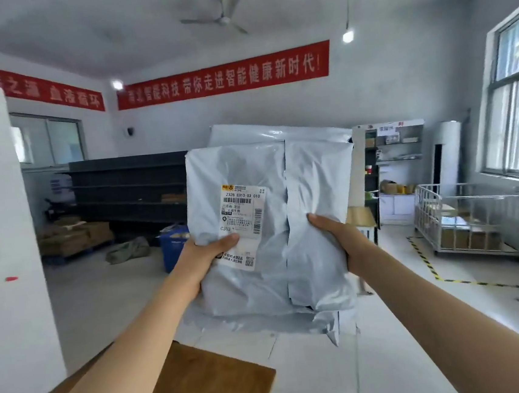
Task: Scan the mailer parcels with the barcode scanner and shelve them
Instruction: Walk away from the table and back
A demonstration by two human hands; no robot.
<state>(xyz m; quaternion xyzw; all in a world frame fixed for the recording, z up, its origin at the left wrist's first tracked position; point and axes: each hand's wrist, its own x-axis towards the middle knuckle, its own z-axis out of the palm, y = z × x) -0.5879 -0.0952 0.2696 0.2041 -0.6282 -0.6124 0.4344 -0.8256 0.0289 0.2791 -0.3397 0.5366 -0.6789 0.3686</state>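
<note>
We see a long dark shelf rack (130, 189) against the far wall, with one brownish box (172, 198) on a middle shelf at its right end. At the right, under the window, stands a white wire cage trolley (427, 211) with cardboard cartons and some pale parcels inside it. On the floor at the left, in front of the rack, cardboard boxes (75, 236) are stacked on a low pallet. Just behind our left wrist is a blue bin (170, 252) with something yellowish showing at its rim; we cannot tell what it is. A narrow white shelf unit (390, 152) by the right wall carries small items too blurred to name. In front of all this we hold the grey mailer parcels (261, 291) upright at chest height between both hands, above the corner of a wooden table (206, 382). A larger mailer sticks out above and below the front one. Our left hand (206, 252) grips the left edge, thumb lying across the lower part of the white shipping label (242, 210), fingers hidden behind. Our right hand (335, 236) grips the right edge, thumb on the front. The two hands are apart, with the parcels between them.
</note>
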